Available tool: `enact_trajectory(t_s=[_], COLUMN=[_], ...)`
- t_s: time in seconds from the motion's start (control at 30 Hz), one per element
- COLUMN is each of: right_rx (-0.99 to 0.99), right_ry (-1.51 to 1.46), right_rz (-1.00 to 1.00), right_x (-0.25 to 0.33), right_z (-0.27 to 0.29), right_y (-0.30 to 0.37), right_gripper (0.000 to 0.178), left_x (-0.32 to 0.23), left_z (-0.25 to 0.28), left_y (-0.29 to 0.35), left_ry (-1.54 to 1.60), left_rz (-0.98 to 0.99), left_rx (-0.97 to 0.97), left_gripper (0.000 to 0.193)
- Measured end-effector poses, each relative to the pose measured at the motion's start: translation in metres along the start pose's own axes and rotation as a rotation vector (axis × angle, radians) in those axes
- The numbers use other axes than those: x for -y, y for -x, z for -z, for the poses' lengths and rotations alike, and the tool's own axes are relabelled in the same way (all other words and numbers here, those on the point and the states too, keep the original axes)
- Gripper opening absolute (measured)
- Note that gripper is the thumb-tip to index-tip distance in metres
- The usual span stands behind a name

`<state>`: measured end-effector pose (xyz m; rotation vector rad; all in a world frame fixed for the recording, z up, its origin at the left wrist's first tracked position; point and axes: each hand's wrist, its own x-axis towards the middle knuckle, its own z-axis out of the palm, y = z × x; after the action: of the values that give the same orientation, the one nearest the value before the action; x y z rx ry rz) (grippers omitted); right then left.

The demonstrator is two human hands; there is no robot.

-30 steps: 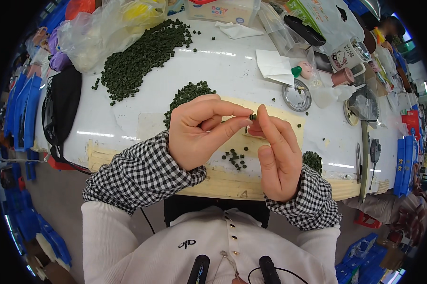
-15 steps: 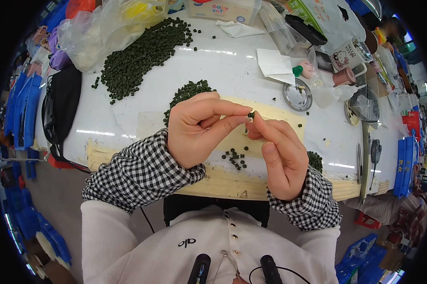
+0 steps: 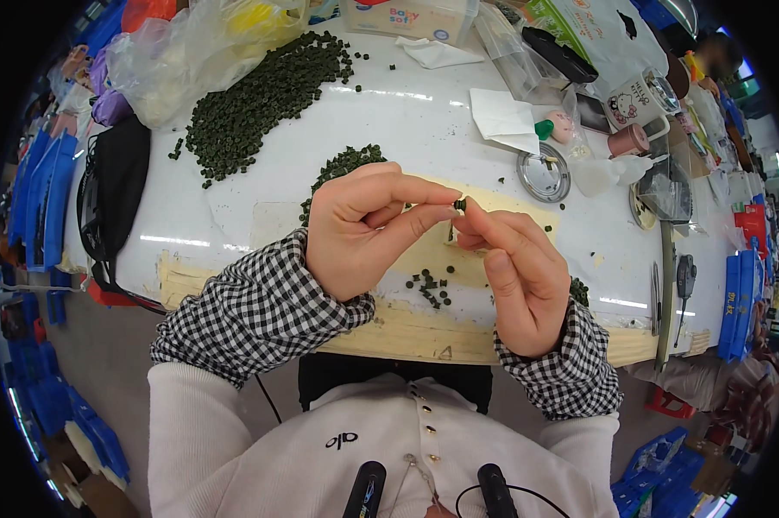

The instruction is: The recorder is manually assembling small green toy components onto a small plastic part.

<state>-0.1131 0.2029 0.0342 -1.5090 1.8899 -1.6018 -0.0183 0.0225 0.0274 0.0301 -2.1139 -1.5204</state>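
Over the table, my left hand pinches a tiny dark green spool-shaped part between thumb and index finger. My right hand meets it from the right, its index fingertip against the part and the other fingers curled, the thumb held apart. Whatever sits behind the right fingertips is partly hidden. Below the hands, several loose dark green parts lie on a pale yellow sheet. A small pile of the same parts is just beyond my left hand, and another bit shows beside my right wrist.
A large heap of green parts spreads at the far left, beside clear plastic bags. A black pouch lies at the left edge. At right are a round metal lid, white paper, a mug and tweezers.
Both hands stay together at the small part. My right hand has shifted slightly to the right, and the part appears tilted a little differently between the fingertips.
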Motion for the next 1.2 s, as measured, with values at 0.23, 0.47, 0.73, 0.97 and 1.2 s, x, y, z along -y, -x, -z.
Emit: enact_trajectory(t_s=[0.23, 0.47, 0.73, 0.97, 1.2], right_rx=[-0.07, -0.288, -0.059, -0.196, -0.28], right_ry=[0.046, 0.391, 0.558, 0.498, 0.174], right_rz=[-0.024, -0.031, -0.109, -0.028, 0.092], right_x=[0.007, 0.003, -0.013, 0.003, 0.008], right_z=[0.004, 0.027, 0.03, 0.035, 0.032], right_y=[-0.001, -0.011, -0.009, -0.011, -0.003], right_gripper=[0.032, 0.014, 0.01, 0.009, 0.009], left_x=[0.001, 0.0, 0.001, 0.005, 0.008], left_z=[-0.001, -0.002, -0.004, -0.005, -0.009], left_y=[0.0, 0.002, 0.002, 0.004, 0.006], left_ry=[0.036, 0.04, 0.047, 0.076, 0.097], left_rz=[0.041, 0.066, 0.087, 0.077, 0.099], left_rx=[0.009, 0.024, 0.043, 0.079, 0.166], left_gripper=[0.02, 0.019, 0.019, 0.019, 0.02])
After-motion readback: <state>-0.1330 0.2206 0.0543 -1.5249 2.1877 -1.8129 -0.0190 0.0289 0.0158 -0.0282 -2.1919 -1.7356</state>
